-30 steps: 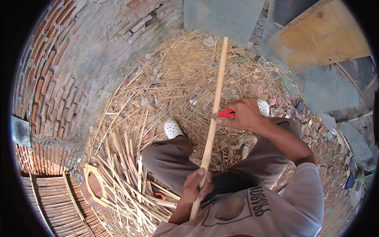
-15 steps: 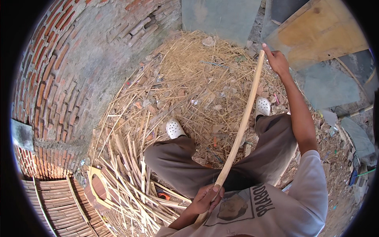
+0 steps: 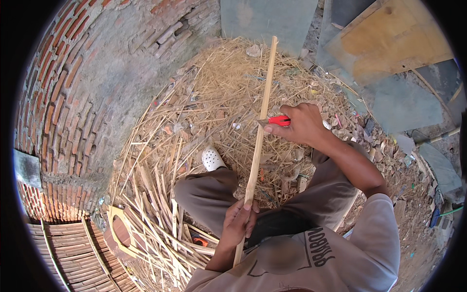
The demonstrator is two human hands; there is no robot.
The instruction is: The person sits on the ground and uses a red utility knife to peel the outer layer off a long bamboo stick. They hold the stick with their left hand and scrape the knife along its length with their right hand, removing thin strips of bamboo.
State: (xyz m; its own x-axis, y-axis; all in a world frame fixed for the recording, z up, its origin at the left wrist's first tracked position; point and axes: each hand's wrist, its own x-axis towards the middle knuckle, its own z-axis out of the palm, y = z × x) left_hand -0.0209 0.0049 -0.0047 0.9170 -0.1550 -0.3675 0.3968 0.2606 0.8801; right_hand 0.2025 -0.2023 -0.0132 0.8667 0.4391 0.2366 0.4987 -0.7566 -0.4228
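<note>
A long pale strip of split bamboo (image 3: pixel 263 109) slants up and away from my lap, its far end over the straw-like shavings. My left hand (image 3: pixel 238 221) is closed round its lower part, thumb along the top. In my right hand (image 3: pixel 302 124) is a red-handled utility knife (image 3: pixel 278 120), gripped in closed fingers. Its dark blade lies against the right edge of the strip, about midway along. The strip's near end passes under my left hand beside my shirt.
Cut strips (image 3: pixel 163 233) lie heaped at my left, with an orange-handled tool (image 3: pixel 200 241) among them. A brick wall (image 3: pixel 112 73) rises on the left. Flat grey and tan sheets (image 3: pixel 394 39) lie at the far right. Shavings (image 3: pixel 228 73) and rubble cover the ground around my white clog (image 3: pixel 212 159).
My right hand has come from the strip's far end back to its middle, and the knife now shows against the wood. The strip's far end has swung left. My left hand has shifted slightly left.
</note>
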